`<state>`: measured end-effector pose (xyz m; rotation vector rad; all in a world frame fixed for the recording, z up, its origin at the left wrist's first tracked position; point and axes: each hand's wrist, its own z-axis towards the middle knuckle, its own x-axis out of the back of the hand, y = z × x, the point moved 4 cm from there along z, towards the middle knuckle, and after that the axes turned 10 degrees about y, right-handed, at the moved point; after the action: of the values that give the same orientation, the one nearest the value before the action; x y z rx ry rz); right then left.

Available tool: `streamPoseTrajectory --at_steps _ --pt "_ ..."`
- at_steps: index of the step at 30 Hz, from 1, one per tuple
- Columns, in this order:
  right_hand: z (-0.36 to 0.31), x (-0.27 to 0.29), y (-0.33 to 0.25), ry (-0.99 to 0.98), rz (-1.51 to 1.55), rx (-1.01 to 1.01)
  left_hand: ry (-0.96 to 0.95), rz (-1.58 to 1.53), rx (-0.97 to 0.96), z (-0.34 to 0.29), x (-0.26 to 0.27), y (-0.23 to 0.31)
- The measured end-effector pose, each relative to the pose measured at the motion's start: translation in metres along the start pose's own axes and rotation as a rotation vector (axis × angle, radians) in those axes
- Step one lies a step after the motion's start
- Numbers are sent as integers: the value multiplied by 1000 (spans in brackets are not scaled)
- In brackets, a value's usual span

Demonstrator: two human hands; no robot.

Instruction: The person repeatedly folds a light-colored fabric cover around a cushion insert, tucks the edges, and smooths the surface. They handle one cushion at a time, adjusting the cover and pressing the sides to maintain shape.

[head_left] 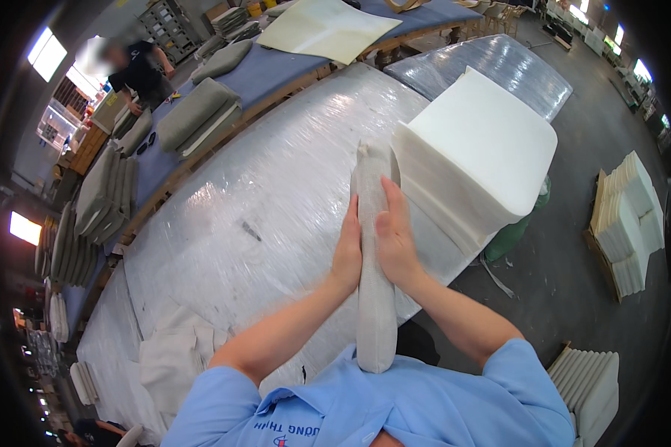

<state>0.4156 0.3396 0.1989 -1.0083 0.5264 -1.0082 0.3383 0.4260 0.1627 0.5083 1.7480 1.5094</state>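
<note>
A light grey fabric-covered cushion [376, 320] stands on edge in front of me, its near end against my shirt. My left hand [346, 249] presses flat on its left face, and my right hand [397, 242] grips the right face with the fingers pointing away from me. The cushion's far end has a rumpled corner above the plastic-wrapped table [276, 216]. A tall stack of white foam sheets [492, 138] is just beyond my right hand. Pieces of pale grey fabric [175, 354] lie at the table's near left.
A blue-topped bench [242, 82] runs along the far left, bearing grey cushions [197, 115] and a yellowish foam sheet [324, 28]. Another person [142, 71] stands behind it. On the floor at right are stacked white foam pieces [626, 223] and a green bag [508, 242].
</note>
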Motion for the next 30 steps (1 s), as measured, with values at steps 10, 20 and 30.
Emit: streamPoseTrajectory --at_steps 10,20,30 --pt "-38 11 -43 -183 -253 -101 33 323 -190 -51 -9 5" --pt "-80 27 -62 -150 -201 -51 -42 291 -128 -103 -12 10" --pt "-110 30 -82 -188 -280 40 -8 192 -33 -128 -14 16"
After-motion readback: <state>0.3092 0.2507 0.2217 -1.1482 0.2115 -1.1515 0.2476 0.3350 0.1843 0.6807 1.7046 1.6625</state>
